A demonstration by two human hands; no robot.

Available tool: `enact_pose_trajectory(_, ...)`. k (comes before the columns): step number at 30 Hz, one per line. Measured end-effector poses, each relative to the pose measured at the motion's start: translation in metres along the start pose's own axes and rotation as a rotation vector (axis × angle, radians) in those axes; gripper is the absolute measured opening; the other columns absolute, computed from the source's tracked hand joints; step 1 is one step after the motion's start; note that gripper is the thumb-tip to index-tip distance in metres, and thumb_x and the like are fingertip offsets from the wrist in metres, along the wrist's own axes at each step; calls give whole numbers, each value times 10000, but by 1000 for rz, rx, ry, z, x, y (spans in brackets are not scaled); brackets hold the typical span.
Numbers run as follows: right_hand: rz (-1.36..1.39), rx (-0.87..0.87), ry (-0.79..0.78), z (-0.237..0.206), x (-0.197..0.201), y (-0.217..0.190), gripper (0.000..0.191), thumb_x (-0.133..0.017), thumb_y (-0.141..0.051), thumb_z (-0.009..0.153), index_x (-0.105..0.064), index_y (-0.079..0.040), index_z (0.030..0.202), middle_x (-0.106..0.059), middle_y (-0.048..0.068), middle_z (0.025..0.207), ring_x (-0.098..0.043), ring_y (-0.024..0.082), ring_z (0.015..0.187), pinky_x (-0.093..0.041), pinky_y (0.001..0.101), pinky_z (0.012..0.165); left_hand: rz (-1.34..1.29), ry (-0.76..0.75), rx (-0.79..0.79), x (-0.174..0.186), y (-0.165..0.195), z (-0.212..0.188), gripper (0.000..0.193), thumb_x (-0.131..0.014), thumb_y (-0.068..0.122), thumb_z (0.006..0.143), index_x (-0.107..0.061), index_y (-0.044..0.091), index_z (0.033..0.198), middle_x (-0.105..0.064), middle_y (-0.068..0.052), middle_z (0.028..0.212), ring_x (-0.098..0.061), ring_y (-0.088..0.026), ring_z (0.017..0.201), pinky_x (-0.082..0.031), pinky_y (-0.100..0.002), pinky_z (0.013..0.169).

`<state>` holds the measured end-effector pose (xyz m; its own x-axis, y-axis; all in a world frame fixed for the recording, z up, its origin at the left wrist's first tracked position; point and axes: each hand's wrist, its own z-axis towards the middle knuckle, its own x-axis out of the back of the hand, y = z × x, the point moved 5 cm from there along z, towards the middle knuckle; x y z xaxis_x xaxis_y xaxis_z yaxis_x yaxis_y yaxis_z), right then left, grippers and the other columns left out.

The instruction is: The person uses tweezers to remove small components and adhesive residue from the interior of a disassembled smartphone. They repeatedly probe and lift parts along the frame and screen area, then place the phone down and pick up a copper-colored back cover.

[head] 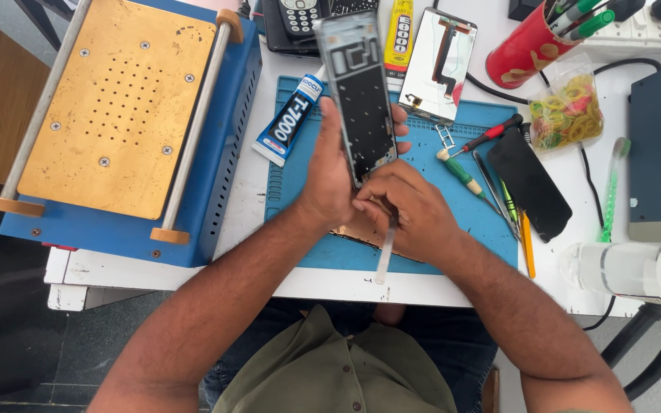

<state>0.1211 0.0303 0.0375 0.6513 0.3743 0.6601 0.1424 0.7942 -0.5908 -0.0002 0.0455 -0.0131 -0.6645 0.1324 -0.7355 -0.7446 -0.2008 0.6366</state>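
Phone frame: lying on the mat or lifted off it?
Lifted. The left hand holds the phone frame tilted above the blue mat, while the right hand works a thin flat tool at its lower end.

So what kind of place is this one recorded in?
Most likely a phone repair bench. The left hand holds a phone frame over a blue mat, with screwdrivers, a glue tube and a blue-and-gold plate machine alongside.
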Motion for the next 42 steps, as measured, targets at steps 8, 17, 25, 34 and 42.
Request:
enact_pose_trajectory(8,-62,116,-9,-2,-3,-10,299,-816,-113,884,-706,-51,1154,-632,67,959,-671,176,747,-529,318,588,-322,2,99,-3,4,0,775,-239,647,1094,-456,12,1481,-599,-223,1324,-603,-291,1298,-582,-462,1085)
enact_pose_trajectory(17,-89,48,-84,-4,-3,-2,223,-810,-140,889,-661,-84,1046,-622,35,762,-643,187,649,-490,353,561,-352,-13,93,-3,4,-1,763,-258,636,1118,-465,8,1499,-600,-234,1351,-596,-305,1325,-577,-473,1099)
enact_pose_trajectory(25,-44,-22,-122,-4,-6,1,245,-808,-155,882,-690,-100,1089,-695,41,779,-694,189,639,-539,330,577,-370,-45,81,-2,6,0,759,-271,637,1114,-466,19,1508,-610,-237,1347,-606,-302,1315,-579,-480,1093)
enact_pose_trajectory(34,-81,-3,-152,-3,-4,-1,217,-807,-154,858,-715,-87,1044,-694,36,765,-697,210,663,-539,351,587,-384,-48,89,-1,5,0,758,-278,635,1112,-465,15,1506,-610,-247,1354,-615,-314,1308,-581,-487,1079)
enact_pose_trajectory(42,-63,149,-142,-3,5,-8,190,-851,-158,820,-726,-80,940,-639,43,680,-638,208,596,-494,372,549,-371,-73,93,-3,10,0,777,-259,646,1104,-462,11,1501,-616,-261,1338,-652,-314,1256,-612,-486,1047)
